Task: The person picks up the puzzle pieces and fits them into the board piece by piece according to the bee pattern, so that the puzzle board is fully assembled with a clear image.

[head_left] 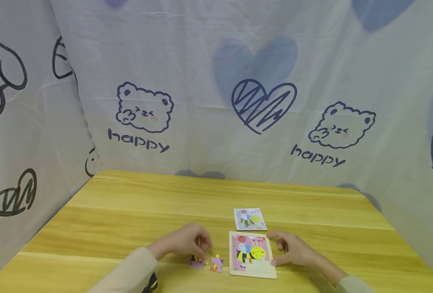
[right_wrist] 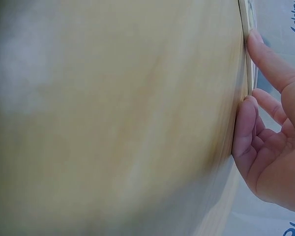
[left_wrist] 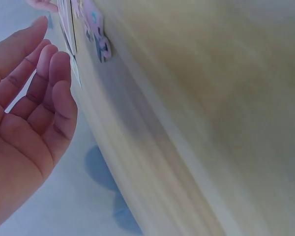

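Note:
In the head view, a wooden jigsaw tray [head_left: 231, 254] lies flat with a bee picture partly fitted in it. Its lower right part shows bare pale board. My right hand [head_left: 294, 249] rests against the tray's right side, thumb on the rim and index finger by the upper right corner. Left of the tray lie loose jigsaw pieces [head_left: 217, 264], some partly hidden under my left hand [head_left: 190, 241]. That hand hovers with loosely bent fingers; its palm looks empty in the left wrist view, apart from the pieces [left_wrist: 94, 22].
A printed bee picture card [head_left: 250, 219] lies just beyond the tray on the yellow wood-grain table [head_left: 146, 203]. White cloth [head_left: 201, 154] with bears and hearts hangs behind the table and at its sides. A dark object [head_left: 151, 283] shows partly beside the left sleeve.

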`<move>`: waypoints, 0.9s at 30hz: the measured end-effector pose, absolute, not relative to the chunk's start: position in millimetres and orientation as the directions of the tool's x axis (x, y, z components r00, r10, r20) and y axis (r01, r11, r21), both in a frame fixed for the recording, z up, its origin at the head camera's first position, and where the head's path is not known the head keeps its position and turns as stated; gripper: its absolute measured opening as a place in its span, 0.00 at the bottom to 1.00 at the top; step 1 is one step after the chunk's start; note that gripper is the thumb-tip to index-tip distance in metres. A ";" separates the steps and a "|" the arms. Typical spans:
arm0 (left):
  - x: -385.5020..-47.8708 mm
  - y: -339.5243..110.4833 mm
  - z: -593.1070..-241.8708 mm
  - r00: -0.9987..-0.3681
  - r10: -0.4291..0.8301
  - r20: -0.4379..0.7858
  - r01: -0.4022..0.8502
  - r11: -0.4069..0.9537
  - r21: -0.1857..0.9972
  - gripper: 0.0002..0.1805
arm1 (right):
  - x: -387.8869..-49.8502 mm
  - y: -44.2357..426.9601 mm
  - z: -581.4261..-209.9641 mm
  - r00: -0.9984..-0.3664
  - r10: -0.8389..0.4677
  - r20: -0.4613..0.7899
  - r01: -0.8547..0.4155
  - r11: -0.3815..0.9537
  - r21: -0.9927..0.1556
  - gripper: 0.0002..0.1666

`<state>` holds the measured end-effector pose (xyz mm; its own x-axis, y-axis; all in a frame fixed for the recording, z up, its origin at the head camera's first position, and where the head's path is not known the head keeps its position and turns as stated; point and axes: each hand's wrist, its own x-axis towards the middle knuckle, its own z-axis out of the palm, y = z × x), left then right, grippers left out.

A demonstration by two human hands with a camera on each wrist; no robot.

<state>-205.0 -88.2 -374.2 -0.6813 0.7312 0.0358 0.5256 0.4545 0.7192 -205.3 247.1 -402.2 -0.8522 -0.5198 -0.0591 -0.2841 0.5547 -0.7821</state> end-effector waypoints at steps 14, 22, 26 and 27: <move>-205.0 -108.1 -381.6 -0.723 0.691 -0.011 0.423 0.456 0.784 0.12 | -205.7 247.5 -403.6 -0.852 -0.522 -0.046 -0.304 0.564 -0.767 0.39; -206.0 -114.9 -380.6 -0.722 0.687 -0.079 0.332 0.445 0.832 0.12 | -206.5 248.0 -404.4 -0.849 -0.526 -0.049 -0.296 0.550 -0.781 0.39; -204.9 -116.1 -380.8 -0.715 0.692 -0.101 0.317 0.450 0.835 0.12 | -205.7 247.8 -403.7 -0.845 -0.533 -0.046 -0.295 0.536 -0.791 0.38; -204.7 -116.0 -380.9 -0.713 0.694 -0.103 0.318 0.451 0.834 0.12 | -205.5 247.9 -403.6 -0.845 -0.532 -0.048 -0.294 0.538 -0.790 0.38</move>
